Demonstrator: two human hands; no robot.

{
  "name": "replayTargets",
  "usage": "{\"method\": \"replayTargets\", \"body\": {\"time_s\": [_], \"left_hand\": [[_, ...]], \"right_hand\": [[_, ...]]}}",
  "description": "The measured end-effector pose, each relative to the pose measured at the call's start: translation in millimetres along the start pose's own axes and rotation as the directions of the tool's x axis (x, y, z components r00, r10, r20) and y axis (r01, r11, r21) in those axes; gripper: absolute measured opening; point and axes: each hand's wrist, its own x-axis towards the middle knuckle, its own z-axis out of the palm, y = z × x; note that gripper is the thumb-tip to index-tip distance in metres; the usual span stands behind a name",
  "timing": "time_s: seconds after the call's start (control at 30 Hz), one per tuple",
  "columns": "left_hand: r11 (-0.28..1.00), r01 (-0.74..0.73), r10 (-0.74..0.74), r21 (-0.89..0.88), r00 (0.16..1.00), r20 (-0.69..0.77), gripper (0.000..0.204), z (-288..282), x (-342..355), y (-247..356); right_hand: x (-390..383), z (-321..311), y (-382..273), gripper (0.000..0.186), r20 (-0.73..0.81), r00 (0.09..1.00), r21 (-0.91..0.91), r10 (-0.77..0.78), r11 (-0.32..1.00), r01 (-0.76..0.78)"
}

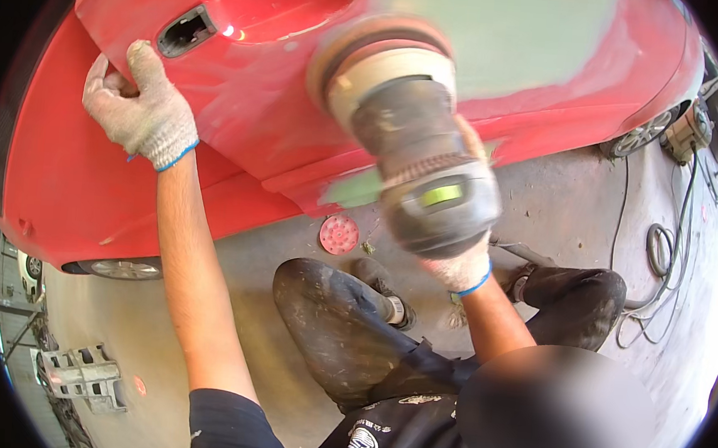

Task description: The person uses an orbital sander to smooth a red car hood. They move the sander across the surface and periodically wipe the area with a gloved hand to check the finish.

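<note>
My left hand, in a white knit glove, rests with fingers curled on the red car body panel, just below the empty door-handle recess. My right hand, also gloved, grips a round orbital sander, which is lifted toward the camera and blurred by motion. Its pad end points at the panel, beside a grey-green filler patch. Whether the pad touches the panel I cannot tell. A smaller filler spot shows under the sander.
A red round disc lies on the concrete floor under the car. Cables and a coiled hose trail at the right, near a wheel and a small machine. A metal stand sits lower left. Bent knees in dark trousers are below.
</note>
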Motion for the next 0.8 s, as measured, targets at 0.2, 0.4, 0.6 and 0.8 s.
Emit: {"method": "replayTargets", "body": {"time_s": [0.2, 0.4, 0.6, 0.8], "left_hand": [[0.991, 0.093, -0.101, 0.091, 0.991, 0.085, 0.049, 5, 22, 1], [0.994, 0.107, -0.107, 0.014, 0.993, 0.042, 0.050, 7, 21, 7], [0.991, 0.122, -0.125, 0.047, 0.989, 0.084, 0.052, 7, 18, 6], [0.994, 0.105, -0.105, 0.005, 0.992, 0.075, 0.055, 7, 24, 8]], "right_hand": [[12, -20, 52, 0.127, 0.353, 0.785, -0.695, -0.509, 0.420, 0.584], [19, 10, 31, 0.123, 0.200, 0.869, -0.519, -0.453, 0.703, 0.486], [11, 36, 36, 0.115, 0.325, 0.821, -0.575, -0.469, 0.591, 0.566], [14, 38, 34, 0.109, 0.410, 0.763, -0.655, -0.499, 0.421, 0.627]]}}
